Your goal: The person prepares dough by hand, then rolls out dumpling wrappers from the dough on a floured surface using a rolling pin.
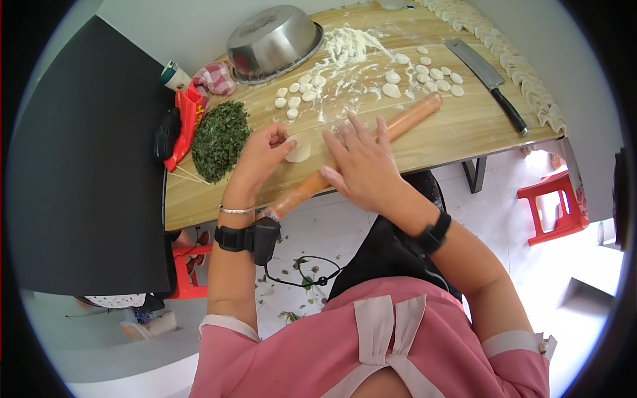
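Observation:
Between thumb and fingers, my left hand (264, 151) pinches the edge of a thin round dough wrapper (300, 148) just above the table. My right hand (365, 166) lies flat with fingers spread across a long wooden rolling pin (417, 117), palm touching it. The pin slants from near my left wrist up to the right, by the table's front edge. Beyond my hands, several small flattened dough pieces (308, 95) lie in a left group, with more dough pieces (431, 74) to the right. A heap of chopped greens (221, 140) sits left of my left hand.
Loose flour (348, 46) covers the table's (458, 142) far middle. An upturned metal bowl (273, 41) stands at the back left. A cleaver (488, 76) lies right, beside a row of folded dumplings (521, 69). A red stool (551, 205) stands on the floor.

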Available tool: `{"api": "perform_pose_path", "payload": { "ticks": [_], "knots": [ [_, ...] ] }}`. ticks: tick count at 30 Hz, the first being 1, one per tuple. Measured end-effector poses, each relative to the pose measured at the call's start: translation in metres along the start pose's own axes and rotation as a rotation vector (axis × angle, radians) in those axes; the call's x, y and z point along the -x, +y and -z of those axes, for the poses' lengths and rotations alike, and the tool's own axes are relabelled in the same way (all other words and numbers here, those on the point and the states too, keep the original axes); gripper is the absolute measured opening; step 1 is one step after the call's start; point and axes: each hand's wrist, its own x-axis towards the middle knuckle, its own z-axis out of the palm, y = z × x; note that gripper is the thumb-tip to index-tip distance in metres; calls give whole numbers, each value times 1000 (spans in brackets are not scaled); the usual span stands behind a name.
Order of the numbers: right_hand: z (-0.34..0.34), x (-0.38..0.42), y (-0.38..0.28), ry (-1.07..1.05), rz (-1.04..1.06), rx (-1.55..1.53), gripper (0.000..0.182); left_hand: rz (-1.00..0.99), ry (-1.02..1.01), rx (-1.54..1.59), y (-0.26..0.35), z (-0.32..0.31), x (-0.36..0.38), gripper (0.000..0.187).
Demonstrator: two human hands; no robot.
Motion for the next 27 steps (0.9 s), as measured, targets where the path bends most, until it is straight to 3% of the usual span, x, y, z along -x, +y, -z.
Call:
{"api": "perform_pose_path", "payload": {
  "ticks": [4,7,10,12,19,25,27],
  "knots": [
    [2,26,4,65,41,-20,64,53,2,282,10,-5,7,9],
    [0,26,6,82,45,-23,64,58,3,261,16,-4,5,12],
    [-1,24,6,83,42,-32,64,51,-155,106,14,-4,-2,16],
    [-1,23,5,113,55,-24,64,-42,-292,-183,14,-8,-8,18],
    [-15,-18,6,78,22,0,63,49,-215,-116,9,-4,-16,22],
    [-28,-79,-2,-23,-126,49,59,100,-201,-116,9,0,-18,23],
    [-27,-88,-2,-95,-146,11,59,-7,-211,-177,5,0,-20,19]
  ]
}}
